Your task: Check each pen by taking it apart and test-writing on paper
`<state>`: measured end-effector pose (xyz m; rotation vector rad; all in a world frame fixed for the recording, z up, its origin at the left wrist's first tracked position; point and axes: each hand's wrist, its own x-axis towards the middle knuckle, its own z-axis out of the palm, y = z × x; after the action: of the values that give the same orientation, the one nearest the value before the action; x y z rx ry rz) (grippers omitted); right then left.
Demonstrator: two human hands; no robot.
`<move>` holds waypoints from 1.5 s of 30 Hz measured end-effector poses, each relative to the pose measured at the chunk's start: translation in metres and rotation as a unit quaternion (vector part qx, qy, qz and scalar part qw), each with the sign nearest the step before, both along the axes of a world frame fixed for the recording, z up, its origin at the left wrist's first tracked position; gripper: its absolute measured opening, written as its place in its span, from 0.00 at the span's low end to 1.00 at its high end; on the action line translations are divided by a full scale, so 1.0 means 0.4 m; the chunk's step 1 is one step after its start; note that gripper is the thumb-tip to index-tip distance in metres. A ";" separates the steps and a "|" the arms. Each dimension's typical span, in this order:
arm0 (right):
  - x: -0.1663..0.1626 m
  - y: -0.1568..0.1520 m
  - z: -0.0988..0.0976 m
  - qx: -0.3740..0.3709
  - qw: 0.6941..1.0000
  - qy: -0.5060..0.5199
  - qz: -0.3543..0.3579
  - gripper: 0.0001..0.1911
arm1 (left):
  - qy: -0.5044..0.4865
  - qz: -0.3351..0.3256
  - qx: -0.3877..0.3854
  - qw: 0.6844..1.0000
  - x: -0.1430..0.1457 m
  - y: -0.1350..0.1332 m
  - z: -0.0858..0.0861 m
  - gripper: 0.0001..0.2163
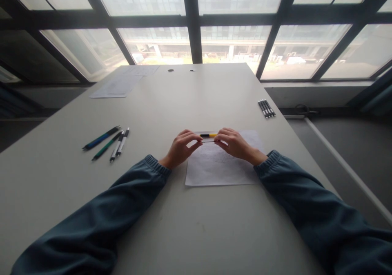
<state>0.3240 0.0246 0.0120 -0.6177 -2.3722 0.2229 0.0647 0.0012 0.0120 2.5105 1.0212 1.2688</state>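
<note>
My left hand (pixel 181 146) and my right hand (pixel 234 143) face each other over a sheet of paper (pixel 214 173), with fingertips pinched. Between them stretches a thin dark rod (pixel 208 141), like a pen refill, one end in each hand. Just behind it is a black and yellow pen barrel (pixel 211 135), its ends hidden by my fingers. Whether the barrel is held or lies on the paper, I cannot tell. Faint marks cover part of the sheet, which is partly hidden under my right hand and sleeve.
Left of my hands lie a blue pen (pixel 101 138), a green pen (pixel 107 146) and two silver-and-black pens (pixel 120 145). Several black pens (pixel 266 108) sit in a row near the right table edge. More papers (pixel 118 83) are at the far left, before the windows.
</note>
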 end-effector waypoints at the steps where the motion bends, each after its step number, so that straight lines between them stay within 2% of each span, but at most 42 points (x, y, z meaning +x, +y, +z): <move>1: 0.000 0.000 -0.001 -0.002 1.000 0.000 0.001 0.09 | 0.000 -0.001 0.001 1.000 0.001 0.000 -0.001 0.05; 13: -0.004 0.000 -0.008 -0.017 1.000 0.009 0.005 0.10 | 0.001 0.000 0.012 1.000 0.006 0.000 0.002 0.04; 18: -0.004 0.002 -0.014 -0.017 1.000 0.022 -0.007 0.10 | -0.001 0.000 -0.006 1.000 0.006 -0.004 0.008 0.12; 20: -0.003 0.005 -0.020 -0.019 0.999 0.035 -0.026 0.10 | -0.022 0.023 -0.016 0.999 0.004 -0.004 0.008 0.12; 23: 0.000 0.012 -0.028 -0.030 0.995 0.065 -0.064 0.09 | -0.042 0.091 -0.023 0.995 -0.004 0.006 0.000 0.08; 26: 0.002 0.018 -0.031 -0.040 0.989 0.095 -0.102 0.09 | -0.016 0.150 -0.029 0.988 -0.016 0.022 -0.017 0.07; 28: 0.003 0.019 -0.030 -0.043 0.986 0.106 -0.117 0.09 | 0.019 0.164 -0.039 0.986 -0.023 0.033 -0.029 0.08; 32: 0.003 0.021 -0.030 -0.046 0.985 0.106 -0.124 0.08 | 0.074 0.165 -0.059 0.982 -0.030 0.048 -0.049 0.12; 35: 0.003 0.023 -0.033 -0.048 0.986 0.104 -0.121 0.08 | 0.090 0.158 -0.070 0.981 -0.032 0.053 -0.059 0.09; 41: 0.003 0.021 -0.034 -0.057 0.987 0.103 -0.114 0.08 | 0.075 0.119 -0.063 0.988 -0.035 0.057 -0.070 0.05; 45: 0.004 0.020 -0.034 -0.059 0.987 0.101 -0.110 0.08 | 0.045 0.114 -0.059 0.991 -0.031 0.052 -0.061 0.05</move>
<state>0.3258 0.0328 -0.0015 -0.8646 -2.0883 0.3139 0.0525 0.0219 -0.0124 2.4373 1.3962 1.1190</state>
